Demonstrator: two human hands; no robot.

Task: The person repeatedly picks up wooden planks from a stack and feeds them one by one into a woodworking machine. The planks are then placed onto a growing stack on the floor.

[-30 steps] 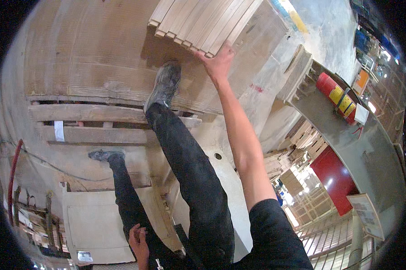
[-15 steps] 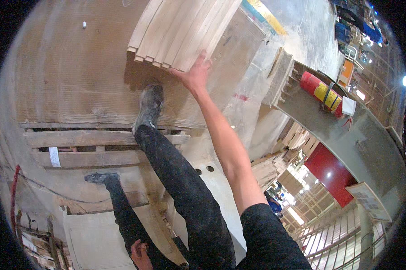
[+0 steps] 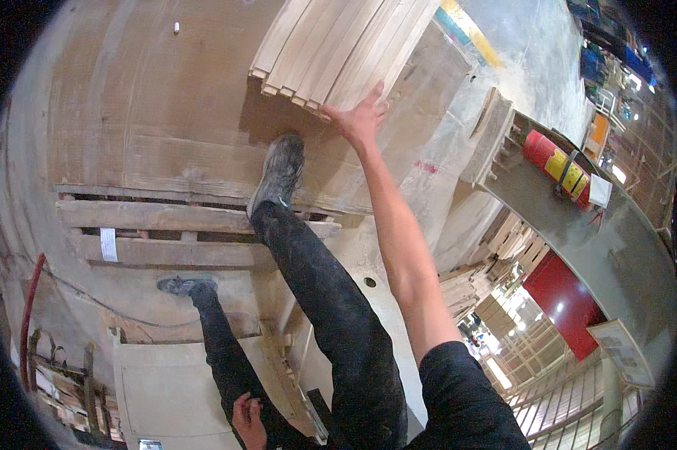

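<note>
My right hand [image 3: 362,120] reaches out to a stack of pale wooden boards [image 3: 346,49] at the top of the view. Its fingers are spread along the stack's right side, with the thumb against the cut ends. The boards lie side by side, and their far ends run out of view. Low in the picture, my left hand [image 3: 250,421] hangs beside my trouser leg with loosely bent fingers, and nothing shows in it. My right foot is on the brown cardboard sheet [image 3: 151,112] under the boards.
A wooden pallet [image 3: 166,216] lies under the cardboard's near edge. A red fire extinguisher [image 3: 556,169] is fixed to a grey metal surface [image 3: 616,247] on the right. A red hose or pipe [image 3: 32,315] stands at the left. A small white object [image 3: 176,28] lies on the cardboard.
The whole view has shifted, so the boards and pallet appear further right. My right hand stays at the same corner of the stack. My left hand stays low by my leg.
</note>
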